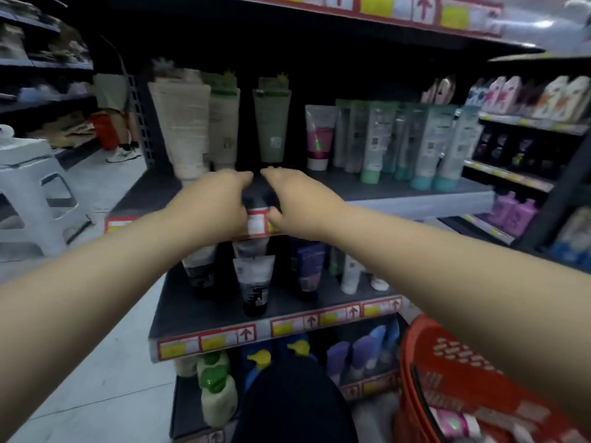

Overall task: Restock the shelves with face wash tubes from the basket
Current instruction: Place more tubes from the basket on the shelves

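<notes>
Both my hands reach to the front edge of the middle shelf (415, 199). My left hand (220, 203) and my right hand (294, 199) close from either side on a dark face wash tube (259, 199) standing between them; only a dark strip of it shows. Behind it stand green tubes (271, 126) and a cream tube (184, 129). The red basket (447, 372) sits at the lower right, with a pink tube (454, 423) lying in it.
The shelf below (198, 311) carries black-and-white tubes (254, 282) and purple ones. Bottles with green and yellow caps fill the bottom shelf. A white plastic stool (28, 193) stands on the floor to the left. A person's legs show far down the aisle.
</notes>
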`<state>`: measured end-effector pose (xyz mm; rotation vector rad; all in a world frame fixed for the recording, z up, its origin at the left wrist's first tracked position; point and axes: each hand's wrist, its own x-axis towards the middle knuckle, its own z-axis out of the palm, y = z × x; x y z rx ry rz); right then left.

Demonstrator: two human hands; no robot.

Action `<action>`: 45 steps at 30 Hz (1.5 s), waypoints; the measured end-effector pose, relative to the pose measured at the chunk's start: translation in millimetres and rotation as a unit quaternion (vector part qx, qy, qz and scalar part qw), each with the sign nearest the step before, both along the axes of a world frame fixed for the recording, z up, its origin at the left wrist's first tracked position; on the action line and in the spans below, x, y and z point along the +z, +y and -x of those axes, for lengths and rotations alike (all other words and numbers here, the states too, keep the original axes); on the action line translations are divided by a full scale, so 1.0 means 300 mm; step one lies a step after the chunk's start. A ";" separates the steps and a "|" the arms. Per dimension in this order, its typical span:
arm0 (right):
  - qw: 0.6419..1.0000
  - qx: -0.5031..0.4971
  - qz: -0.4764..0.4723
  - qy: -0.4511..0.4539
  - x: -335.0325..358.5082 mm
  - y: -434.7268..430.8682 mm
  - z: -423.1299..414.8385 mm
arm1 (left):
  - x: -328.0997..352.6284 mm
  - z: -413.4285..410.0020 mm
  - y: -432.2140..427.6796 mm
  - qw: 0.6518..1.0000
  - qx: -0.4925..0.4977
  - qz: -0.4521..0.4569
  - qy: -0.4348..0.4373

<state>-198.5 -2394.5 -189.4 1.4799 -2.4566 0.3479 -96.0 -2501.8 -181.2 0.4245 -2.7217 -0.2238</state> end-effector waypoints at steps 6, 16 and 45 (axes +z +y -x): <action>0.995 -0.077 -0.066 0.014 -0.119 0.387 0.033 | -0.110 0.147 0.322 0.991 -0.102 0.050 -0.075; 0.963 -0.202 -0.177 -0.032 -0.371 0.952 0.154 | -0.403 0.442 0.829 0.942 -0.274 0.121 -0.150; 0.740 -0.187 -0.499 -0.411 -1.545 1.561 0.528 | -1.578 0.917 1.574 0.736 -0.358 -0.107 -0.565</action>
